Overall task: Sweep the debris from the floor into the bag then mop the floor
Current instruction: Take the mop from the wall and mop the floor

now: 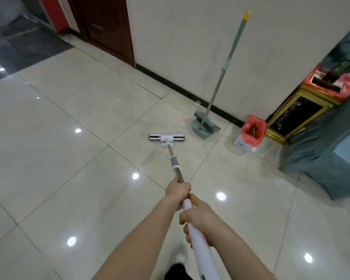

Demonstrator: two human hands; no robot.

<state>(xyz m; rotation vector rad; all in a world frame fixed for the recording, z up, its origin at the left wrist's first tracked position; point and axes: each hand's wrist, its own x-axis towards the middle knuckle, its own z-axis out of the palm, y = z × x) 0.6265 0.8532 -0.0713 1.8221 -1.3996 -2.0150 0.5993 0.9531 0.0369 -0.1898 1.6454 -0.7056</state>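
1. My left hand [178, 190] and right hand [198, 221] both wrap the mop [176, 164] pole, its flat head resting on the floor [89, 110] tile ahead.
2. It looks light and stiff; the glossy tile probably lets it glide.
3. Broad open room lies left; the broom and dustpan [205, 126], pink bag [253, 130] and wall [190, 47] crowd the right.

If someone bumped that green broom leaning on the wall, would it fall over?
Probably. The broom stands nearly upright in its dustpan, its long thin handle only leaning on the wall. The glossy floor likely lets the dustpan slide.
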